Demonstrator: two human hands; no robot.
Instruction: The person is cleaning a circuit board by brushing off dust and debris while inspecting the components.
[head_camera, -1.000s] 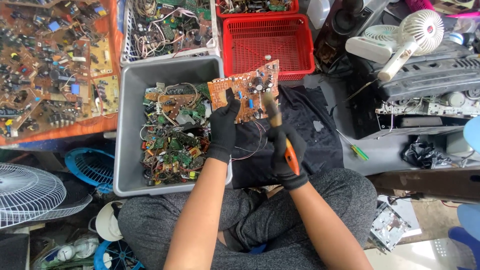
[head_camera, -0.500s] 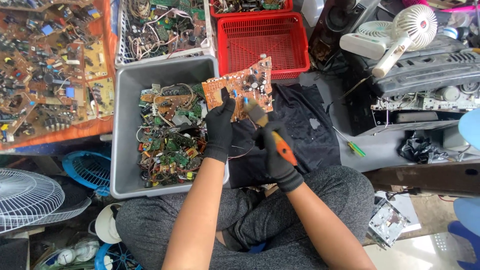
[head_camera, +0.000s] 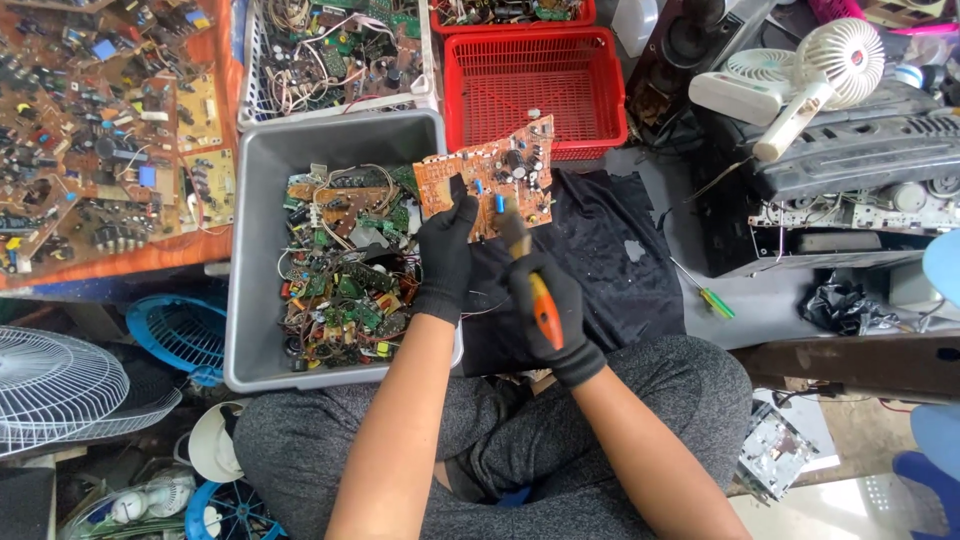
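Hands are both covered by black gloves. The left hand (head_camera: 447, 252) is closed on the lower edge of an orange-brown circuit board (head_camera: 487, 180), which is held tilted above the gap between the grey bin (head_camera: 262, 250) and the black cloth (head_camera: 610, 260). Small capacitors and other components are seen standing on the upper face of the board. The right hand (head_camera: 553, 315) is wrapped around the orange handle of a tool (head_camera: 541, 305); its metal head is pressed to the lower edge of the board, just beside the left fingers. The kind of tool head cannot be told, since it is partly hidden by the glove.

The grey bin lies just left of the hands and is filled with loose boards, wires and small green parts. Behind the board, an empty-looking red basket (head_camera: 535, 85) is set against the far edge of the cloth. A white basket (head_camera: 335, 50) of wiring stands behind the grey bin. More stripped boards are spread over an orange surface (head_camera: 110, 130) at far left. A green-handled screwdriver (head_camera: 708, 295) lies on the floor right of the cloth, well apart from the hands. A small white fan (head_camera: 800, 75) rests on dark casings at upper right.
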